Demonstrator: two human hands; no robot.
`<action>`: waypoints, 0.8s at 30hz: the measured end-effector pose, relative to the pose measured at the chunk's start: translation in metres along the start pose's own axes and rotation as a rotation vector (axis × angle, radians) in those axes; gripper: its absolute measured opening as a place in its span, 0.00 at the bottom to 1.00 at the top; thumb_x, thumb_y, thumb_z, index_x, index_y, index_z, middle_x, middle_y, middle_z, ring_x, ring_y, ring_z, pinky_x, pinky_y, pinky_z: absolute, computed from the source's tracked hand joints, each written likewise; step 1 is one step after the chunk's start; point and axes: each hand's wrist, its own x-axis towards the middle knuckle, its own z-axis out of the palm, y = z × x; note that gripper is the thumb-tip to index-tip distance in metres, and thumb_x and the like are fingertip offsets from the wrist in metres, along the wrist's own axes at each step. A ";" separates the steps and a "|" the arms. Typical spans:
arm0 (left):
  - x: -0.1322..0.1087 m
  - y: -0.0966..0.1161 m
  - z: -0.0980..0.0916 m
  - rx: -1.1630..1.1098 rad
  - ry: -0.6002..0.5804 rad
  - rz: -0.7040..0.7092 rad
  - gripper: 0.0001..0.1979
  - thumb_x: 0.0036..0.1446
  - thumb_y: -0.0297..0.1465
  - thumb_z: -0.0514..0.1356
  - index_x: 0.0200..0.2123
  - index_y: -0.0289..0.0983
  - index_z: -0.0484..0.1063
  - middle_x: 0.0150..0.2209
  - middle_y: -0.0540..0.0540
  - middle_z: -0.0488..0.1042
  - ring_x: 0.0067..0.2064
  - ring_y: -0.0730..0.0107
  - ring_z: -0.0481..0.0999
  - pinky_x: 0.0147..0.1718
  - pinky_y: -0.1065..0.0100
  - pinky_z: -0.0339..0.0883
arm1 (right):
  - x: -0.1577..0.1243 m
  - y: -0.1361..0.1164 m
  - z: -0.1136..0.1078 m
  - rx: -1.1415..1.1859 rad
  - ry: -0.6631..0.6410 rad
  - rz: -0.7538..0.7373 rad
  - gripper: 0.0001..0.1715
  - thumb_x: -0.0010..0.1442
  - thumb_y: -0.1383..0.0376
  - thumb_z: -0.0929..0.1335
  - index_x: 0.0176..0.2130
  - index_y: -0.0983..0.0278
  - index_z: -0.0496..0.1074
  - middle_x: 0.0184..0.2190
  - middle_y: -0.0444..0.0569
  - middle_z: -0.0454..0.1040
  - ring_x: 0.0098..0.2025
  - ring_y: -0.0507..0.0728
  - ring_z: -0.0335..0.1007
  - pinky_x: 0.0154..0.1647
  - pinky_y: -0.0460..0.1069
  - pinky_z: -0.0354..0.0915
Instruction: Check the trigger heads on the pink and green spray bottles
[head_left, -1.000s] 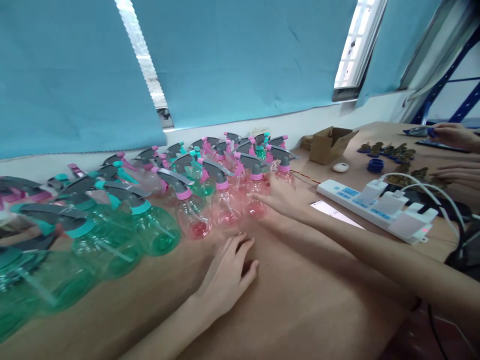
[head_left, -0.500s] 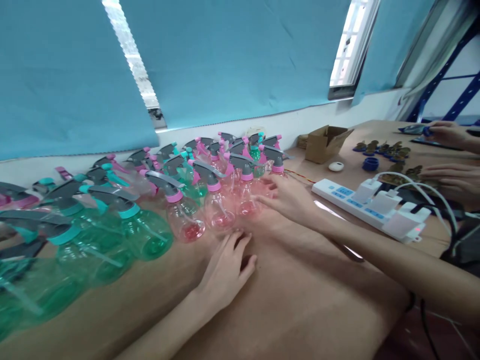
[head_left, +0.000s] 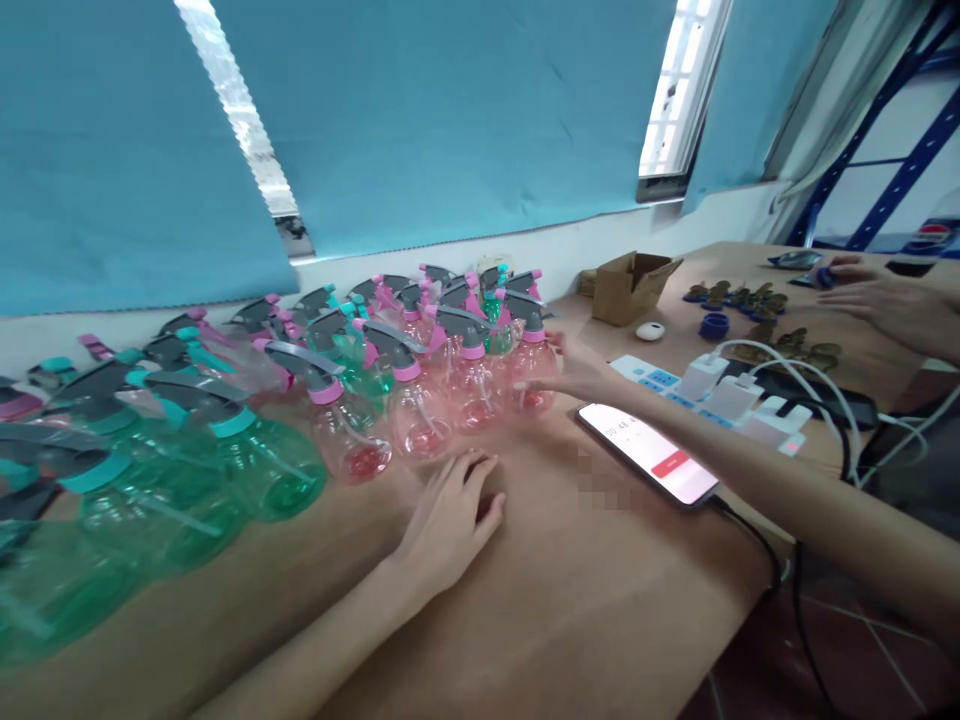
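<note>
Green spray bottles (head_left: 277, 470) crowd the table (head_left: 540, 600) at left. Before the neighbouring pink bottles (head_left: 421, 415), the left hand (head_left: 450, 515) lies relaxed, fingers parted, holding nothing. The front row's rightmost pink bottle (head_left: 534, 385) meets the cupped right hand (head_left: 574, 370); whether that grips, I can't tell. Beyond, a lit phone (head_left: 649, 450).

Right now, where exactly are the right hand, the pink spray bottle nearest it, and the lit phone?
Right hand (head_left: 579, 371): head view, on the back of the hand.
Pink spray bottle (head_left: 529, 361): head view, on its body.
Lit phone (head_left: 643, 448): head view, on its screen.
</note>
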 end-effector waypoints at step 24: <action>-0.003 0.009 -0.009 -0.261 0.042 -0.161 0.33 0.57 0.40 0.59 0.61 0.40 0.50 0.60 0.39 0.59 0.61 0.52 0.58 0.56 0.49 0.56 | -0.087 -0.064 -0.009 0.105 -0.062 -0.058 0.38 0.47 0.47 0.71 0.51 0.61 0.60 0.47 0.55 0.71 0.47 0.65 0.69 0.43 0.59 0.66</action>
